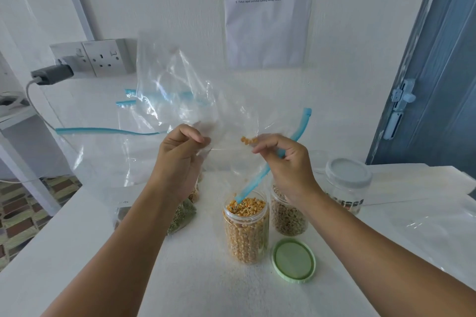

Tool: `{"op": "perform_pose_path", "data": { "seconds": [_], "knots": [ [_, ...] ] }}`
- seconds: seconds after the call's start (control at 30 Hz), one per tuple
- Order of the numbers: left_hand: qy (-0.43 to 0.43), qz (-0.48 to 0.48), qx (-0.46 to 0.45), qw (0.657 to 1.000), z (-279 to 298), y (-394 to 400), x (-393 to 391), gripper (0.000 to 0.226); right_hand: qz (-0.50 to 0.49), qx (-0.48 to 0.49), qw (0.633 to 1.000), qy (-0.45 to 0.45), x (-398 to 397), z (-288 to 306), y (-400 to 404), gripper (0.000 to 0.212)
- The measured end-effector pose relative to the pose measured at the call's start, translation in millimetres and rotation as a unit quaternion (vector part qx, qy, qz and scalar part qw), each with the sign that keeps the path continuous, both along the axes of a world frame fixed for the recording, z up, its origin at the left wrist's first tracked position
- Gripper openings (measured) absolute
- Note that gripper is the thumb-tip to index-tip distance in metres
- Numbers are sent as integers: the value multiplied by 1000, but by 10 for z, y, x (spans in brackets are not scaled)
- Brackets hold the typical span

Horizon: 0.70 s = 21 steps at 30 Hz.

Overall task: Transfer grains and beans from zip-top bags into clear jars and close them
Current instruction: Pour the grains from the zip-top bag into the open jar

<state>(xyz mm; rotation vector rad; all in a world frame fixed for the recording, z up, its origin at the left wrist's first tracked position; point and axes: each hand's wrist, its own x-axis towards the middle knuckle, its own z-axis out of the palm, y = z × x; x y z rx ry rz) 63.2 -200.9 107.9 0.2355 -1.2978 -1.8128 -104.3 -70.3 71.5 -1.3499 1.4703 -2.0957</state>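
Both hands pinch the clear zip-top bag (180, 85) mid-frame: left hand (180, 154) and right hand (283, 159). Its blue zip strip (278, 159) slants from upper right down-left, mouth dipping into the open jar (246, 229) of yellow split peas at lower centre.

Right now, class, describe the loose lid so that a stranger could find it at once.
Start at the white table, then find the open jar of yellow split peas near its middle. The loose lid lies flat just right of that jar's base. It is pale green and off its jar, unlike the grey-white lid screwed on behind.
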Motion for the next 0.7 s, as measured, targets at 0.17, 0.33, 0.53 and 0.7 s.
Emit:
{"op": "perform_pose_path", "data": {
  "seconds": [0.17,0.33,0.53,0.7],
  "knots": [
    [3,-13,28,1000,-36,24,60,27,-2,-7,1000,22,-45,-17,6,25],
    [-6,-5,12,1000,-3,78,41,28,-19,-3,999,28,-53,-70,3,18],
    [2,-6,-74,997,61,106,7,40,8,13,998,64,-49,-165,21,29],
    [12,17,-74,997,60,95,-6,39,-12,17,999,45,-39,-104,38,26]
  ]
}}
